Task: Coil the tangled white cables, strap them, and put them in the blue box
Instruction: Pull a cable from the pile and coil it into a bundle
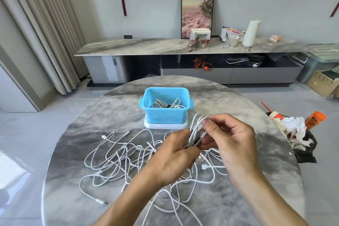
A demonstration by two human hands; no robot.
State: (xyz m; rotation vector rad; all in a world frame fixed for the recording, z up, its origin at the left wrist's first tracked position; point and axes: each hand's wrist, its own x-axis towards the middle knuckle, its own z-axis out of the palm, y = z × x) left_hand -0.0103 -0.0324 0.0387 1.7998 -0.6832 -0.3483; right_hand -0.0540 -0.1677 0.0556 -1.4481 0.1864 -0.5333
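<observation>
The round grey table (77,152) holds a blue box (165,113) on a white lid (166,125), far. Loose white cables (117,154) lie near.

Pale grey wall (156,5) across the top; beige pleated curtains (42,29) at upper left; long grey marble-topped low cabinet (146,46) mid-frame; glossy grey tiled floor (22,134) at left

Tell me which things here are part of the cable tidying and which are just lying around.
Part of the job: coiled cable gripped by left hand and right hand; tangled cables on the table; blue box.

Lying about: crumpled rubbish; framed picture; white jug.
</observation>
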